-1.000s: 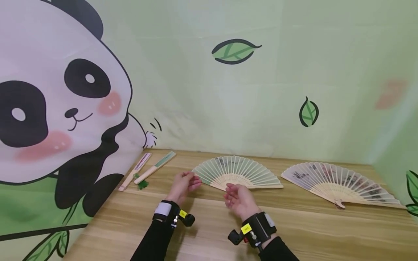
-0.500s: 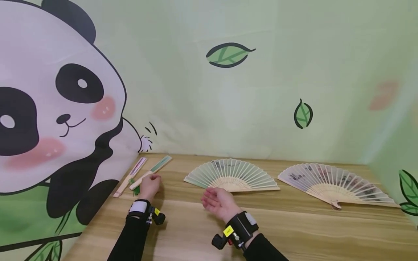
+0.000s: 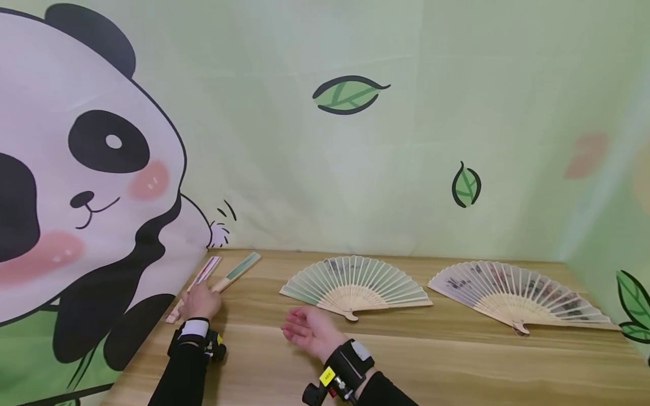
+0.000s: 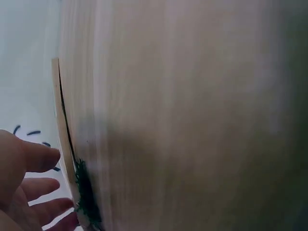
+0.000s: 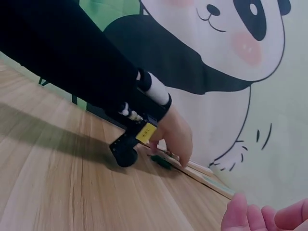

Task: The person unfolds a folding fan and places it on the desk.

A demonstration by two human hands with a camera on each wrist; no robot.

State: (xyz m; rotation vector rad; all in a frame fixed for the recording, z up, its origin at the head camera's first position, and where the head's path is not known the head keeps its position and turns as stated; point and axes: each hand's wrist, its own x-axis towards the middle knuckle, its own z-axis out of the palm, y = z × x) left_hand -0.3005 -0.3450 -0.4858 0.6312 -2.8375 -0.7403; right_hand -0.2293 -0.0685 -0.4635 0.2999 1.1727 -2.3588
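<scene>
Two folded fans lie by the panda wall, a pink one (image 3: pixel 205 274) and a green one (image 3: pixel 237 270) with a green tassel (image 4: pixel 85 197). My left hand (image 3: pixel 201 300) lies over the near ends of these folded fans, fingers (image 4: pixel 36 185) stretched out beside the fan's edge (image 4: pixel 61 130); in the right wrist view the left hand (image 5: pixel 176 138) reaches down onto the folded fan (image 5: pixel 208 177). My right hand (image 3: pixel 301 328) hovers relaxed and empty just in front of a spread green fan (image 3: pixel 355 285). Its fingertips (image 5: pixel 257 216) show at the lower right of its wrist view.
A second spread fan (image 3: pixel 513 294) with pictures lies at the right on the wooden table (image 3: pixel 457 361). Printed cloth walls (image 3: pixel 355 169) close off the back and both sides. Bare wood lies between me and the fans.
My left hand has left the spread green fan's edge and moved left onto the folded fans. My right hand has drifted left and back from the spread fan.
</scene>
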